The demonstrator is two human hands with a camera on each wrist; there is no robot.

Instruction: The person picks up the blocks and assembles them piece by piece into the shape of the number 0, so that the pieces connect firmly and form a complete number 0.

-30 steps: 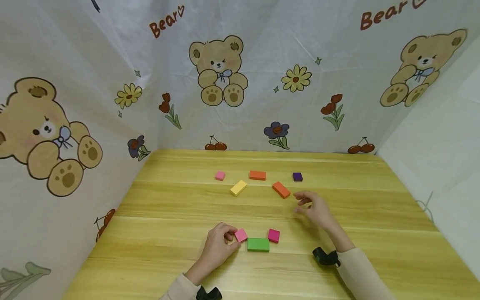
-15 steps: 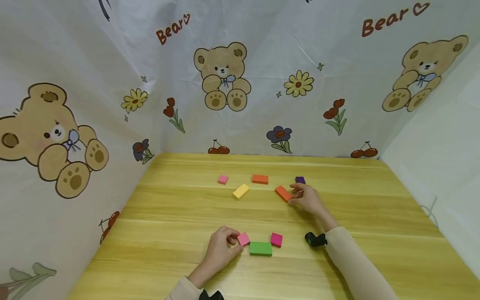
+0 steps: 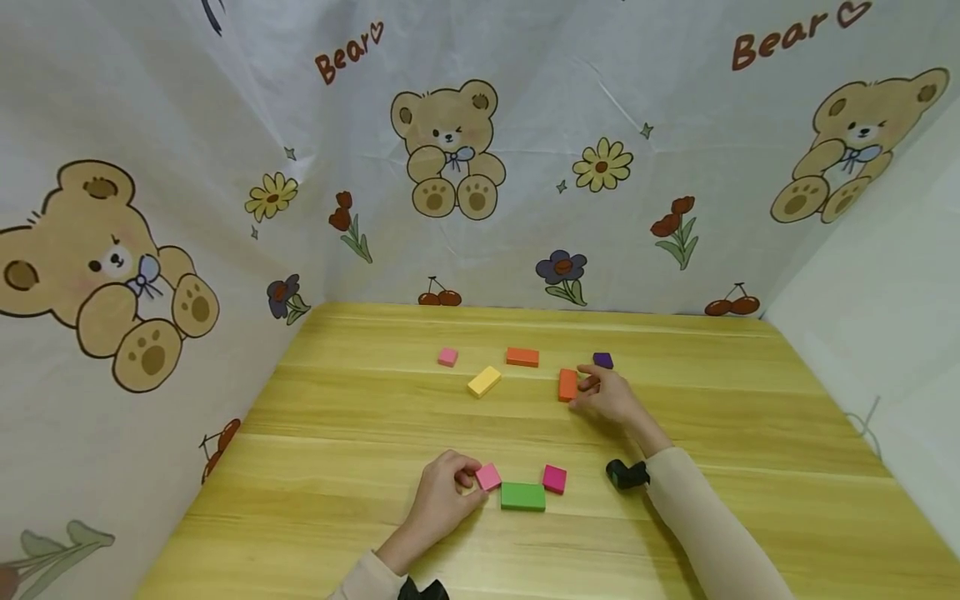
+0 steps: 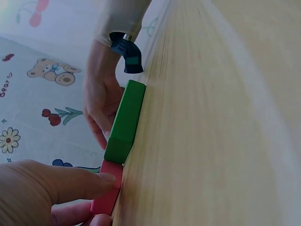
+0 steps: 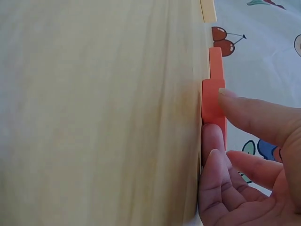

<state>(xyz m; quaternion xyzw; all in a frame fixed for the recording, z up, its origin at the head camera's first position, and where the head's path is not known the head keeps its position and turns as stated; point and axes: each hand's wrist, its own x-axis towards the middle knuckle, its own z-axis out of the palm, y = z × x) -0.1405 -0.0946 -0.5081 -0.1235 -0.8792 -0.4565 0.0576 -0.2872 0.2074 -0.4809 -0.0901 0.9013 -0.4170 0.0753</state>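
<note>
My left hand [image 3: 442, 496] pinches a small pink block [image 3: 488, 477] between thumb and fingers. That pink block meets the left corner of a green rectangular block [image 3: 522, 497], and a magenta block [image 3: 555, 479] lies at the green one's right corner. Farther back, my right hand [image 3: 611, 396] holds an orange rectangular block [image 3: 567, 385] by its sides on the table. In the right wrist view, the thumb lies on the orange block [image 5: 211, 101] with the fingertips at its lower end. The left wrist view has my thumb on the pink block [image 4: 112, 172], beside the green block [image 4: 126, 122].
Just behind the right hand sits a dark purple block [image 3: 603, 360]. A second orange block [image 3: 522, 357], a yellow block [image 3: 484, 382] and a light pink block [image 3: 447, 357] lie along the back of the wooden table [image 3: 360, 417]. A bear-printed cloth [image 3: 517, 150] rises behind.
My right hand has reached left to the nearer orange block and taken hold of it. That block has turned from slanted to nearly straight front-to-back. The left hand keeps its place at the pink block.
</note>
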